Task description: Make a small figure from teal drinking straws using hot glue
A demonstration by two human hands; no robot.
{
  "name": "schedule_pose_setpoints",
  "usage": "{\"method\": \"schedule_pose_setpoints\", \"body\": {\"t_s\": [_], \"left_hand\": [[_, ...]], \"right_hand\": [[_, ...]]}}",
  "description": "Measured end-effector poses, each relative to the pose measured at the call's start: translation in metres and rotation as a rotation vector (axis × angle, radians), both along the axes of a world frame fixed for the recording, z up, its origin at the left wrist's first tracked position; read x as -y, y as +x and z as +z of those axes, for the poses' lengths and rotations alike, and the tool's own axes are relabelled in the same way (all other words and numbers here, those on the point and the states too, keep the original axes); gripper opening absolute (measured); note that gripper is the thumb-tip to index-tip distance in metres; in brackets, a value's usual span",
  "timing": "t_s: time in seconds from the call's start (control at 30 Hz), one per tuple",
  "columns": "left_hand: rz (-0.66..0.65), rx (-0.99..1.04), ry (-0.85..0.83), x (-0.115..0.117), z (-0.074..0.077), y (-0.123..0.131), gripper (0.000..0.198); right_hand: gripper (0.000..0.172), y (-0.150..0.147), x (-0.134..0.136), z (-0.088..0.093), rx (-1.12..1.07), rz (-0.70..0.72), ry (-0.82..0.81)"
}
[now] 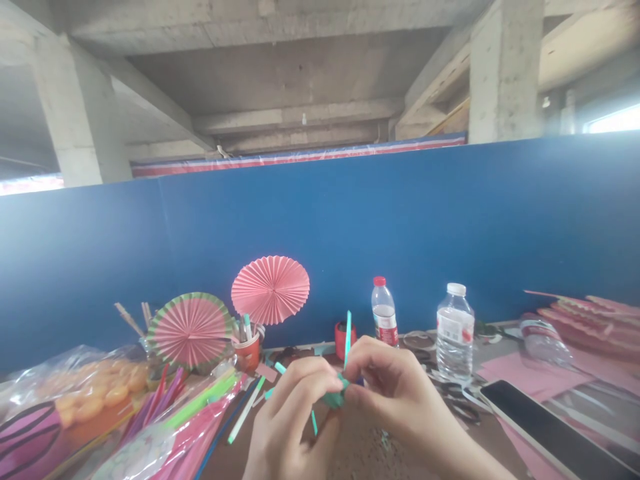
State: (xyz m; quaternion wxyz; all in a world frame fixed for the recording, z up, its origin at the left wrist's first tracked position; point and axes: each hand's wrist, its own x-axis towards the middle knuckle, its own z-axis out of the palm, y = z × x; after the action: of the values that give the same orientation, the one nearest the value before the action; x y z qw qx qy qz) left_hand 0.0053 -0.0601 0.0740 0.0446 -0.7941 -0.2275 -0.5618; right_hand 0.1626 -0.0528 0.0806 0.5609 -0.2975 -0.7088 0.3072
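Note:
My left hand (290,423) and my right hand (400,400) meet low in the middle of the view, fingertips pinched together on a small teal paper strip piece (334,399). One teal strip end (347,337) sticks straight up between the hands, and another thin end hangs down below them. Both hands grip the same folded teal piece above the brown table (360,447).
Two pink pleated paper fans (270,289) (190,329) stand at the back left by a red cup (249,351) of sticks. Two water bottles (384,311) (455,331) stand right. A dark phone (545,427), pink paper and bagged coloured strips (165,427) lie around. A blue partition (350,227) backs the table.

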Motion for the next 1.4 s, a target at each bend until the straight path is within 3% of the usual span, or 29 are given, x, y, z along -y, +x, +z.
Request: {"method": "schedule_pose_setpoints", "body": {"t_s": [0.2, 0.47, 0.67, 0.8, 0.93, 1.03, 1.2, 1.4], "left_hand": [[-0.084, 0.129, -0.157, 0.001, 0.003, 0.000, 0.027], [-0.115, 0.156, -0.275, 0.002, 0.003, 0.001, 0.025], [-0.089, 0.115, -0.319, 0.002, 0.001, -0.001, 0.036], [-0.112, 0.153, -0.336, 0.002, 0.002, 0.002, 0.029], [-0.227, 0.346, -0.541, 0.003, 0.004, 0.007, 0.018], [-0.304, 0.460, -0.682, 0.003, 0.005, 0.009, 0.018], [-0.308, 0.454, -0.662, -0.001, 0.001, 0.009, 0.022], [-0.229, 0.369, -0.522, 0.000, 0.002, 0.007, 0.024]], "right_hand": [[0.010, 0.001, -0.003, -0.004, -0.102, 0.107, 0.128], [0.018, 0.002, 0.003, 0.002, 0.056, -0.032, 0.287], [0.016, 0.004, 0.006, 0.005, 0.113, -0.067, 0.257], [0.016, 0.006, 0.005, 0.005, 0.152, -0.070, 0.235], [0.011, 0.004, 0.005, 0.004, 0.153, -0.101, 0.219], [0.013, 0.001, 0.005, 0.003, 0.099, -0.147, 0.352], [0.017, -0.001, 0.006, 0.001, 0.119, -0.174, 0.581], [0.016, -0.004, 0.010, 0.003, 0.127, -0.196, 0.576]]}}
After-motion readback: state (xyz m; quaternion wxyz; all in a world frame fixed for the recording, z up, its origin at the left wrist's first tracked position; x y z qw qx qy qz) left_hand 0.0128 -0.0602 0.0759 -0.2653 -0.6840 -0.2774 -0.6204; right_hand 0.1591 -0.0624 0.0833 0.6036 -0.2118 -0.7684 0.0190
